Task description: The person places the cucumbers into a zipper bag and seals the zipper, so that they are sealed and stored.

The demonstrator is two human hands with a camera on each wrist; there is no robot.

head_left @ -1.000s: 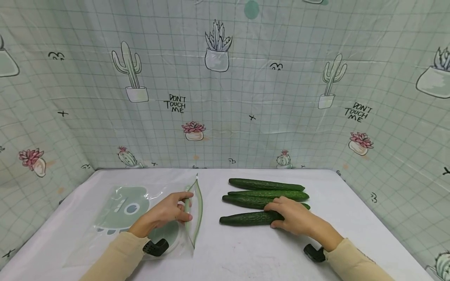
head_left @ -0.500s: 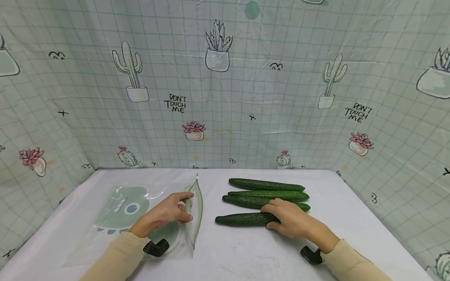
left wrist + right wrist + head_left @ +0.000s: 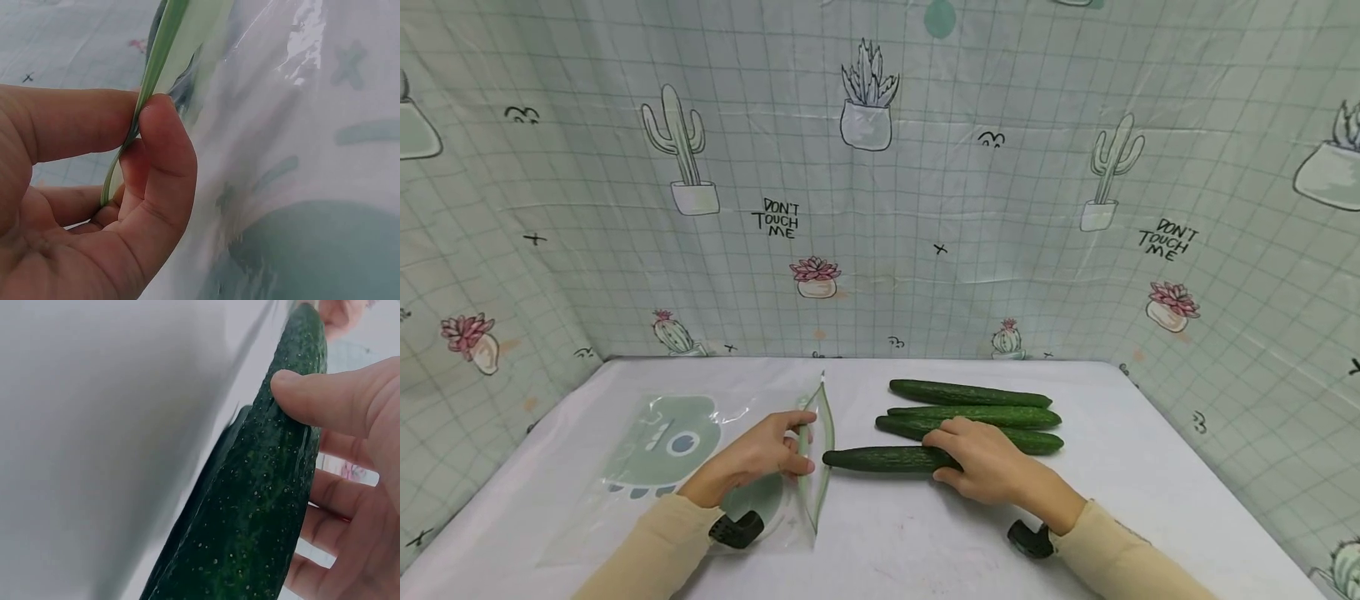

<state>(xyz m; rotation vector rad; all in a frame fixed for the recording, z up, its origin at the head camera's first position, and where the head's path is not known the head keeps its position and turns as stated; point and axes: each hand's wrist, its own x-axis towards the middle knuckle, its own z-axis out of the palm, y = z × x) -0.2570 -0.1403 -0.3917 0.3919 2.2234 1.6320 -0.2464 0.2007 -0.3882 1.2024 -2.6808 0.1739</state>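
Note:
My left hand [image 3: 756, 457] pinches one green-edged lip [image 3: 159, 59] of a clear zip bag [image 3: 662, 437] that lies on the left, printed with a pale green cartoon figure. The bag's mouth gapes toward the right. My right hand [image 3: 988, 462] grips a dark green cucumber [image 3: 880, 459] near its right end; in the right wrist view the thumb lies on one side and the fingers on the other. The cucumber's left tip is at the far lip of the bag's mouth. Whether it touches the lip I cannot tell.
Several other cucumbers lie behind the right hand: one at the back [image 3: 966, 393], a lighter one [image 3: 1000, 415] and a darker one [image 3: 1037, 442] side by side. A white table [image 3: 910, 542] carries everything, with a cactus-print curtain [image 3: 880, 208] around its back and sides.
My right hand has slid the front cucumber leftward and slightly back, bringing its tip to the bag's mouth. The left hand has kept its pinch on the bag and hardly moved.

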